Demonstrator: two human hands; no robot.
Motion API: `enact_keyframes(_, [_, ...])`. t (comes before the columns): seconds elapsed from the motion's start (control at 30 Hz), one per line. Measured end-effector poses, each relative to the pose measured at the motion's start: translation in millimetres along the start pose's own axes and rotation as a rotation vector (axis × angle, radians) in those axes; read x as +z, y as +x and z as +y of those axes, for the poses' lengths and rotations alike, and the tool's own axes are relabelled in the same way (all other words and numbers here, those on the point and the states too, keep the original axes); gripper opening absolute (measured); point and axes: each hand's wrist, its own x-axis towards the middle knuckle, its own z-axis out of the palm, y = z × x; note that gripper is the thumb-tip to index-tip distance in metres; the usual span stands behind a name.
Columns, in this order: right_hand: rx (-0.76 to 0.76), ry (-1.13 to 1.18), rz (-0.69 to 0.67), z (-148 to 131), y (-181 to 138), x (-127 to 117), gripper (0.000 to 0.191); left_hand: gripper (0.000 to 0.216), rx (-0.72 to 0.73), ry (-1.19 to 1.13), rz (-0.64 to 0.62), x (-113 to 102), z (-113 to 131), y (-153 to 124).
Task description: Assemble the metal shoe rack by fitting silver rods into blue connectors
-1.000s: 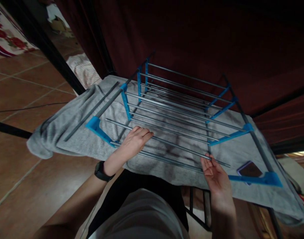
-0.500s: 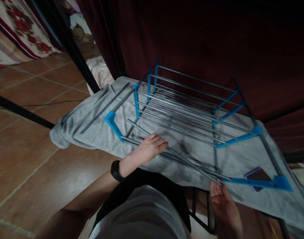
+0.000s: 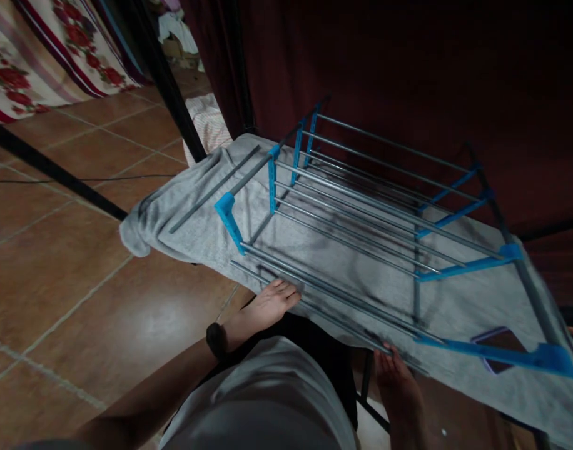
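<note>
A loose grey metal rod (image 3: 336,322) lies slantwise along the front edge of the grey cloth. Curled over it left of its middle is my left hand (image 3: 274,302), a dark band on the wrist. My right hand (image 3: 398,378) pinches the same rod with its fingertips towards the right end. Just beyond the rod stands a rack (image 3: 347,197) of parallel grey rods between blue plastic side pieces. Its front bars (image 3: 324,284) run nearly parallel to the rod, apart from it. One blue bracket (image 3: 226,215) forms the rack's front left corner.
Another loose grey tube (image 3: 214,189) rests on the grey cloth (image 3: 159,215) at the left. A phone (image 3: 500,350) lies at the right, partly behind the rack's blue arm. Black frame posts (image 3: 169,81) and a dark red curtain (image 3: 385,69) surround the surface.
Both hands have drawn the rod towards my body, from across the rack's front bars to the cloth's front edge. The camera view has shifted, so the rack appears farther right.
</note>
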Motion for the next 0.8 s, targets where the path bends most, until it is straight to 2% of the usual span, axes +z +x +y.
enact_keyframes(0.1, [-0.083,-0.157,-0.043,9.5,-4.6,9.8,0.037,0.027,-0.052,-0.024,-0.03,16.7,-10.5,-8.0])
enact_keyframes(0.2, [-0.175,-0.261,-0.102,10.7,-3.6,15.0,0.046,0.028,-0.068,-0.038,-0.027,21.6,-17.1,-9.6])
enact_keyframes(0.5, [-0.297,-0.395,-0.208,-5.0,8.2,37.0,0.046,0.026,-0.045,-0.024,-0.039,24.4,-12.2,3.9])
enact_keyframes(0.63, [-0.261,-0.322,-0.152,-4.5,12.0,44.8,0.041,0.026,-0.026,0.038,-0.018,30.0,-11.0,6.2])
enact_keyframes(0.8, [-0.168,-0.261,-0.143,-3.9,17.7,40.2,0.034,0.03,-0.03,0.134,0.006,31.6,-11.6,4.0])
